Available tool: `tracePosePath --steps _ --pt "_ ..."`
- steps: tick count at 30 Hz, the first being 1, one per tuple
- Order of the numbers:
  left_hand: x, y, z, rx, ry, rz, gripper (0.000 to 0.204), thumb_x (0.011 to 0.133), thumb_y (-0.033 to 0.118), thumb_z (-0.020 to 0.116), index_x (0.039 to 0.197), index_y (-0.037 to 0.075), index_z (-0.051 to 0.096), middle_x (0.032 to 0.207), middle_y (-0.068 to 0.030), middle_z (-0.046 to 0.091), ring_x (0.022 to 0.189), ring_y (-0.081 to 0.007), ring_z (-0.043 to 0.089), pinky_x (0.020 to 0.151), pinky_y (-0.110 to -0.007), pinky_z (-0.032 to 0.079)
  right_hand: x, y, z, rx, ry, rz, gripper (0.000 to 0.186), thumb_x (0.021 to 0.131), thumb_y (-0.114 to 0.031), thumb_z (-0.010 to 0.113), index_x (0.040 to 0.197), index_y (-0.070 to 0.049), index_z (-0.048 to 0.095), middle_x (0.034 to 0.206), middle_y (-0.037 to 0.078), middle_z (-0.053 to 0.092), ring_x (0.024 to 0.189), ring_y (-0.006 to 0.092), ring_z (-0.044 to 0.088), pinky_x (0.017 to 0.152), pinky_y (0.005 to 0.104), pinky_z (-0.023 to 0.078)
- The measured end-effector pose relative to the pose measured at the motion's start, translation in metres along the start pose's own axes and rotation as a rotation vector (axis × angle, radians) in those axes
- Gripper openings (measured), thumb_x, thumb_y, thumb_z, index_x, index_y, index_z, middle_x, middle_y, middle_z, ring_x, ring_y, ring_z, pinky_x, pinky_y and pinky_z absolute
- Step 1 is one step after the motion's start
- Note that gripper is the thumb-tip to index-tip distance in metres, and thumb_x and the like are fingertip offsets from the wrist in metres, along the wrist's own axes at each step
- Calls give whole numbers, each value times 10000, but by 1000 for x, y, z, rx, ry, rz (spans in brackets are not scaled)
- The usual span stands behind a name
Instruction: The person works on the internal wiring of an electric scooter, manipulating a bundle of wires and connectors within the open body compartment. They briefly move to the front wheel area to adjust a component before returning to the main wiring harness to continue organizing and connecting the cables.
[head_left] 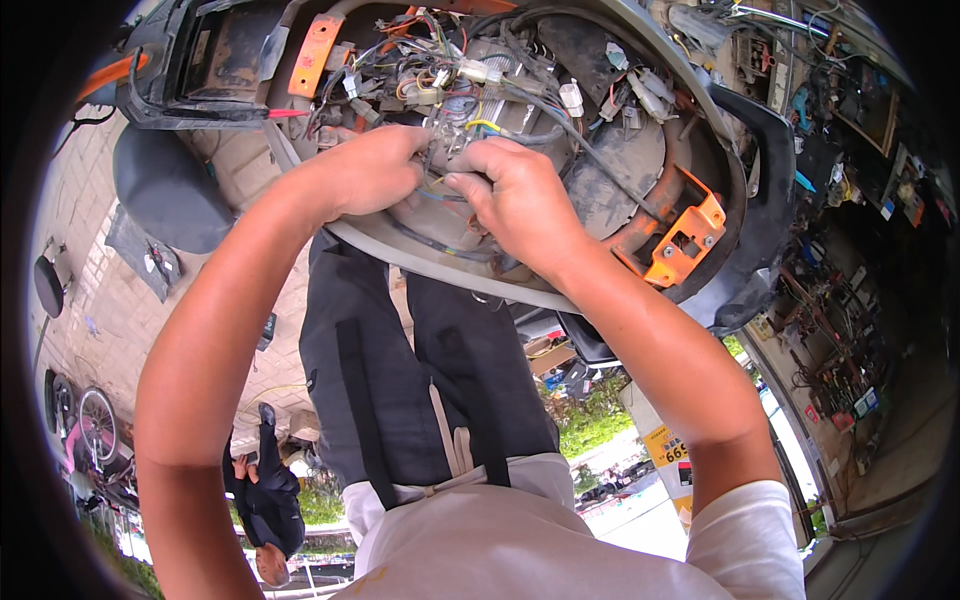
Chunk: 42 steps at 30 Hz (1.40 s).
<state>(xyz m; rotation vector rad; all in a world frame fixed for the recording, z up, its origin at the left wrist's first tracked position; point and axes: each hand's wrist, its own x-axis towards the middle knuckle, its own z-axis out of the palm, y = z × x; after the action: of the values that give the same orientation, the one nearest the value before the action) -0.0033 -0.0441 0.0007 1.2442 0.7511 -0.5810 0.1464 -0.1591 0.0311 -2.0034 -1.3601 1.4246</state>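
Both hands work over the open body of a scooter [420, 245], among its exposed wiring. My left hand [375, 170] is closed, its curled fingertips pinching at a thin wire [438, 190]. Close on its right, my right hand [515, 190] is closed too, thumb and forefinger pressed toward the same thin wires. The exact grip of both is partly hidden by the fingers. Just beyond the fingertips lie a yellow-sleeved wire [485, 125], a tangle of coloured wires [430, 80] and pale plastic connectors [480, 71]. A white connector [571, 98] sits farther right.
An orange metal bracket [685, 240] stands at the body's right end, another orange strip [315, 55] at the far left. A black scooter seat [170, 190] lies on the paved ground at left. Tools and parts crowd a rack [840, 350] at right. Another person [268, 500] stands behind.
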Motion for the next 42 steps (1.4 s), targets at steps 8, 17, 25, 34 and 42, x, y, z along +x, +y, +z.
tracePosePath --steps 8,17,25,34,42 --pt "3 -7 -2 98 23 99 448 770 25 576 1215 -16 544 958 -117 671 862 -203 650 779 -314 507 3 1 11 -210 25 -266 222 788 -33 619 1004 -71 657 1182 155 586 918 362 627 786 411 528" --pt "-2 -4 -2 148 15 150 295 787 169 672 1033 7 655 894 -147 691 802 -264 656 774 -367 490 3 -10 5 -343 -36 -228 240 800 -30 567 1034 -74 594 1100 172 563 943 381 611 781 442 520" --pt "1 -5 3 -183 47 29 184 833 35 577 994 -31 636 852 -100 670 768 -165 664 672 -281 547 -14 -15 -8 -435 -52 6 130 799 -38 558 919 11 568 895 189 539 888 373 591 734 447 492" --pt "9 -2 2 -13 74 -204 126 849 36 620 947 -42 602 825 -84 650 676 -139 661 589 -263 561 -30 -6 -19 -647 -242 -231 135 780 -50 552 877 23 610 890 167 564 899 344 596 766 439 483" --pt "-5 -4 -13 -736 204 -153 236 868 40 607 1098 -3 575 956 -73 652 804 -110 641 701 -226 568 -23 -3 -25 -548 -176 -114 116 779 -76 608 853 10 585 849 176 570 841 362 618 742 446 507"
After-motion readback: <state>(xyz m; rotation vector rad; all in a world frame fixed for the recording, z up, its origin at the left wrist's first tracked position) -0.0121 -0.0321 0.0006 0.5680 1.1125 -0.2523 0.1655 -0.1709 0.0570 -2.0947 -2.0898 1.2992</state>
